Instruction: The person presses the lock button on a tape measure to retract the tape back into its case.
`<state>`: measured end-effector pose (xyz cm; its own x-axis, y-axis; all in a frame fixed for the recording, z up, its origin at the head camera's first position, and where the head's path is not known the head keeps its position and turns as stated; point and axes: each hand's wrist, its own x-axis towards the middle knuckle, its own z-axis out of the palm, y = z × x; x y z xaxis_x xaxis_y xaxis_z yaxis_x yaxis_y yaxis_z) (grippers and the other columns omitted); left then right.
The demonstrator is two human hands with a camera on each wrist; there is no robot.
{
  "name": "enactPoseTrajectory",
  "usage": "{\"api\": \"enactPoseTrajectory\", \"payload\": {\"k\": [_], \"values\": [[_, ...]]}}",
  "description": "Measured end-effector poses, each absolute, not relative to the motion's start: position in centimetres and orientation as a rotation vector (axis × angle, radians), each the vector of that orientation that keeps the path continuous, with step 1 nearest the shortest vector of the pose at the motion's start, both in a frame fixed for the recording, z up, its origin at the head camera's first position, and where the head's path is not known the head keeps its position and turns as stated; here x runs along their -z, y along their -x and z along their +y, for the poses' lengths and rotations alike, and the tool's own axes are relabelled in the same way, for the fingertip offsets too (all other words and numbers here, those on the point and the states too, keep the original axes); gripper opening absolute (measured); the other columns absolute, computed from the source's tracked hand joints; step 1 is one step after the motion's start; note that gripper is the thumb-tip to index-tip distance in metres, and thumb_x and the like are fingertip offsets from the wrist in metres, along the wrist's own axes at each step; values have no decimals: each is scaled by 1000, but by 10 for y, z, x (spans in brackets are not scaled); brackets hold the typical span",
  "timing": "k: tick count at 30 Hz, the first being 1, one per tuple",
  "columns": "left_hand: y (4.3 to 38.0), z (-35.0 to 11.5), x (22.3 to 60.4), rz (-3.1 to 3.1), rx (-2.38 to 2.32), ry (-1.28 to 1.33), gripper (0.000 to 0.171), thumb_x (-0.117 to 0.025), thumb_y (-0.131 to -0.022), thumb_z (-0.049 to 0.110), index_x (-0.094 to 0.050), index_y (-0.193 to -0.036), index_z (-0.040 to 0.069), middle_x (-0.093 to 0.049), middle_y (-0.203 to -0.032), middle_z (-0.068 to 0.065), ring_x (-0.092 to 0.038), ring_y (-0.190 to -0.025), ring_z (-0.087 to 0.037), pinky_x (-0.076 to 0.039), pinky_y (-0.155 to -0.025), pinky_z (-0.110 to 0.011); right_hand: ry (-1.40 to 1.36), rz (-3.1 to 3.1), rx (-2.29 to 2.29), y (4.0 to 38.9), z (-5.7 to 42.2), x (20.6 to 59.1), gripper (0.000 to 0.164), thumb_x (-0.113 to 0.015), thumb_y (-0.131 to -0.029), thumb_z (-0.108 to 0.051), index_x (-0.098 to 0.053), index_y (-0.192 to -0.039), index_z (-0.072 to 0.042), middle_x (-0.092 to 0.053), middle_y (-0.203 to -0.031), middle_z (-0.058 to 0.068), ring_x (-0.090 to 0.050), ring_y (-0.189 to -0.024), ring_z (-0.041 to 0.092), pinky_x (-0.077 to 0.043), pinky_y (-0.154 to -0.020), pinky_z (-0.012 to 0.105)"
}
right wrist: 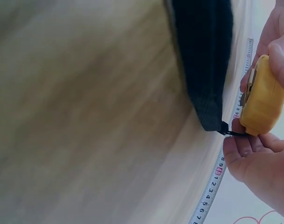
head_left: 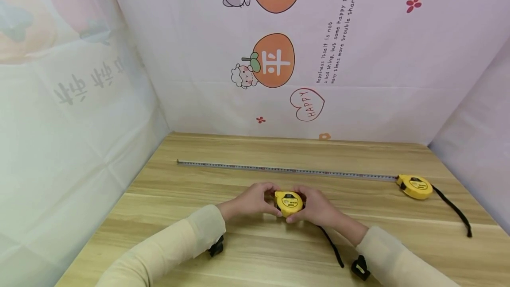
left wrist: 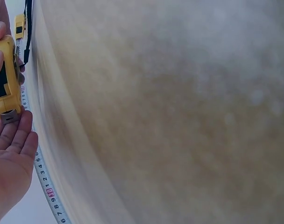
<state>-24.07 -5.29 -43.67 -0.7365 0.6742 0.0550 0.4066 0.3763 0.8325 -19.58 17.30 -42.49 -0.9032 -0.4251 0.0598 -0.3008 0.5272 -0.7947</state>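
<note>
In the head view a yellow tape measure (head_left: 289, 203) is between both hands, over the middle of the wooden table. My left hand (head_left: 255, 199) holds its left end, thumb on the near side and fingers on the far side. In the left wrist view, left fingertips (left wrist: 24, 120) lie right at its metal end hook (left wrist: 10, 116). The right hand (head_left: 317, 206) grips the other end, beside the black wrist strap (head_left: 331, 246), which trails toward the near side. Behind the hands lies a second yellow tape measure (head_left: 415, 187), its blade (head_left: 287, 170) drawn out far to the left.
The wooden table (head_left: 159, 216) meets printed white cloth walls (head_left: 199, 56) at the back and sides. The second tape's black strap (head_left: 454, 207) hangs toward the right edge. Black wrist cameras (head_left: 216, 247) show under the sleeves.
</note>
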Motion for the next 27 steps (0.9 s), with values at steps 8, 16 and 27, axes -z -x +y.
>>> {"api": "enactPoseTrajectory", "payload": {"k": [8,16,27], "values": [[240,-53,436,2342,-1258,-916,53,-87,-74,19,-61,-119,10,-62,-107,10,-58,-98,-5,-46,-87,-22,592,2629,1272,198,170,429,70,-91,-66,-26,-57,-121,2,-63,-105,2,-59,-94,16,-51,-80,32],[239,-53,434,2374,-1181,-913,53,-87,-75,19,-61,-120,9,-62,-105,10,-58,-96,-5,-46,-87,-23,619,2648,1223,198,166,427,69,-93,-64,-25,-58,-118,2,-63,-103,2,-59,-92,15,-50,-78,33],[240,-53,437,2421,-1128,-927,53,-87,-74,21,-62,-119,10,-62,-105,10,-56,-96,-4,-45,-89,-24,627,2680,1188,198,164,427,73,-94,-62,-24,-59,-119,3,-63,-105,4,-59,-93,16,-51,-79,36]]}}
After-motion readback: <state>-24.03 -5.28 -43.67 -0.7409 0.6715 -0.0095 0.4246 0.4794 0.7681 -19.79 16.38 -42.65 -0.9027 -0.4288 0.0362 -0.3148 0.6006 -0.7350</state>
